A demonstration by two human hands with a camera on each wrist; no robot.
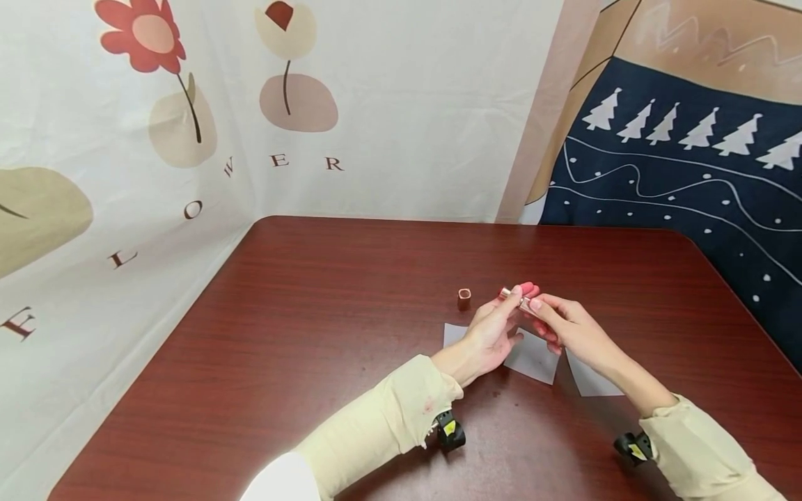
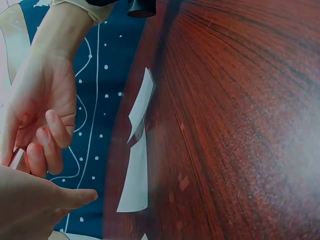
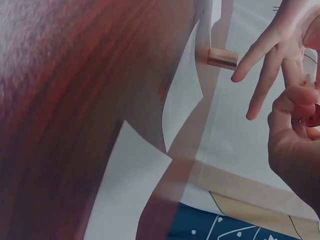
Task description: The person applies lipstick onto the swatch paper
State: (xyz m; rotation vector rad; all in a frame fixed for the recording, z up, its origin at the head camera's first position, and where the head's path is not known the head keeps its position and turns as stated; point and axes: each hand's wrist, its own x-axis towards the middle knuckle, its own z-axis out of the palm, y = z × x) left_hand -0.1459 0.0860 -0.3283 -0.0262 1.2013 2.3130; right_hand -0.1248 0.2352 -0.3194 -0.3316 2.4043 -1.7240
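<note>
Both hands meet over the far right-centre of the table around a slim, shiny lipstick tube (image 1: pixel 505 293). My left hand (image 1: pixel 485 341) pinches it with the thumb on top, while its other fingers spread out straight in the right wrist view. From the right, my right hand (image 1: pixel 576 330) grips the tube's other end between thumb and curled fingers. Fingers cover much of the tube. A rose-gold cap (image 1: pixel 464 299) stands upright on the table, just left of the hands; the right wrist view also shows this cap (image 3: pixel 222 58).
White paper pieces lie below the hands: one at left (image 1: pixel 454 334), one in the middle (image 1: pixel 532 358), one at right (image 1: pixel 592 377). Under them is a dark red wooden table (image 1: pixel 313 334). Printed cloths (image 1: pixel 407 125) hang behind and beside it.
</note>
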